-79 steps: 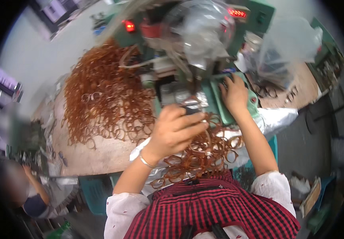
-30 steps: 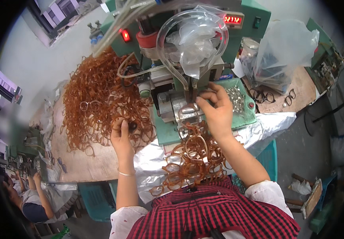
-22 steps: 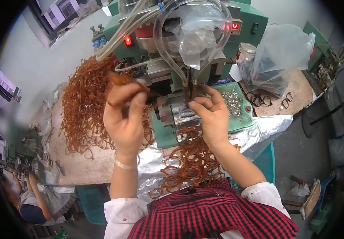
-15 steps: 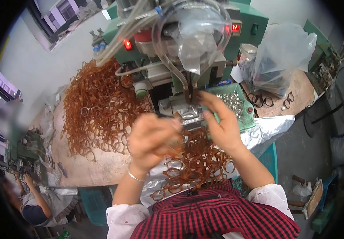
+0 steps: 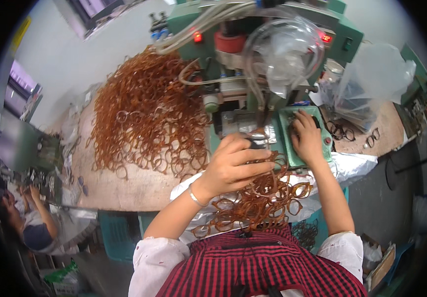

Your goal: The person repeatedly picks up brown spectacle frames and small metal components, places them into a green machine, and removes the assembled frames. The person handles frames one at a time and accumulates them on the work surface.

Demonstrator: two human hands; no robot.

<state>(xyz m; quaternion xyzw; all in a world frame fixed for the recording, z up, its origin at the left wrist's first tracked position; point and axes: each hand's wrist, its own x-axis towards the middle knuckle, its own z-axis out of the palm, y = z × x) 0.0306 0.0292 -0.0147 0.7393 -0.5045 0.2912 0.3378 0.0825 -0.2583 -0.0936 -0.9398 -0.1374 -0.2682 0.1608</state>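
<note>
My left hand [image 5: 235, 166] is closed on a brown eyeglass frame [image 5: 259, 133], held up in front of the green machine's metal fixture [image 5: 238, 121]. The fingers hide most of that frame. Below it, more brown frames [image 5: 253, 205] lie in a loose heap near my lap. Off to the right, my right hand [image 5: 306, 136] reaches into a green tray [image 5: 298, 157] with its fingers bent down. The fingertips come together over the tray's contents, and what they grip, if anything, is too small to make out.
A large pile of brown eyeglass frames [image 5: 146, 114] covers the table's left side. Clear tubing [image 5: 213, 20] hangs from the green machine [image 5: 183, 22]. Plastic bags [image 5: 372, 79] and dark glasses [image 5: 342, 131] lie at the right. Another person [image 5: 40, 222] sits at far left.
My right hand has left the machine's fixture and moved right into the green tray. My left hand has shifted right and closer to the fixture with the eyeglass frame. The whole view has shifted.
</note>
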